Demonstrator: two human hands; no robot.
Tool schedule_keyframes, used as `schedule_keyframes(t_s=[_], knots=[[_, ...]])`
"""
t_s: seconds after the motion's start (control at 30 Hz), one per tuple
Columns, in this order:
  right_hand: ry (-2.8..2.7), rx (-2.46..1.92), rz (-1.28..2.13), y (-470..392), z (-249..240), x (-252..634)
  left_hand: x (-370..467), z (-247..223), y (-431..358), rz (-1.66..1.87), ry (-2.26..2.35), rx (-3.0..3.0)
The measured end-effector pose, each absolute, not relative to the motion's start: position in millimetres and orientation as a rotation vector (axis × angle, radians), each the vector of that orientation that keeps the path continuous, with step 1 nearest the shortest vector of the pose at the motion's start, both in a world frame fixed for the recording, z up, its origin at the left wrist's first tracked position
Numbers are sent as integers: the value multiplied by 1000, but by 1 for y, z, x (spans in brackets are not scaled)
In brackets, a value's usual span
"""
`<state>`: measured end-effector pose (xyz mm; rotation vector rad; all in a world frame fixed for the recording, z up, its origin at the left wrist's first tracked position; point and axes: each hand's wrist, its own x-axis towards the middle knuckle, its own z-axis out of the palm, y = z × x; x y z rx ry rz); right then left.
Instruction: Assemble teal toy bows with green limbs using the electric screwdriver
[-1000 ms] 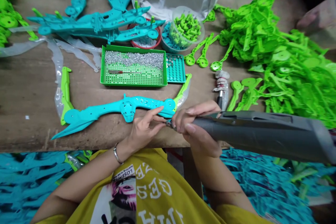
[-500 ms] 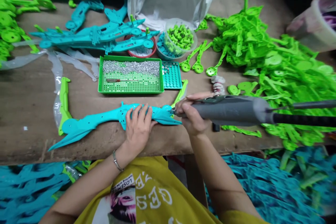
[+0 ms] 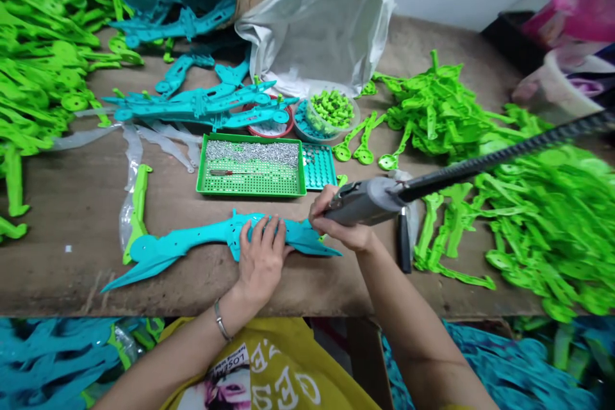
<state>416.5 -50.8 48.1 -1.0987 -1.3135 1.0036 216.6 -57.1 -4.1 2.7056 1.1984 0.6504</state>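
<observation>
My left hand (image 3: pixel 263 255) lies over the middle of a long blue plastic bow-shaped piece (image 3: pixel 192 235), pressing it on the brown table, with the thumb toward its right part. My right hand (image 3: pixel 341 221) is wrapped round a grey power screwdriver (image 3: pixel 362 202) above the right end of the blue piece. The tool's tip is hidden behind my fingers. A light-green curved arm (image 3: pixel 138 208) touches or sits close to the blue piece's left end; clear plastic film lies beside it.
Behind the piece stands a green tray (image 3: pixel 250 187) of screws with a small screwdriver (image 3: pixel 230 173). Bowls of small parts and a white sack (image 3: pixel 317 19) are farther back. Green parts (image 3: pixel 552 205) heap at right, more at left.
The view has tilted up. The grey tool has swung from lying nearly level to a steeper angle, its cable rising to the right. My left hand stays on the blue piece.
</observation>
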Motion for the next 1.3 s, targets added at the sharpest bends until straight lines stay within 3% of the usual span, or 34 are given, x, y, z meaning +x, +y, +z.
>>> schedule_keyframes(t_s=[0.3,1.3], knots=[[-968,-1086,469,21,40,403,215,-1,-58,610,1169,2706],[-950,-1168,537,44,30,398,219,5,-62,560,1205,2653]])
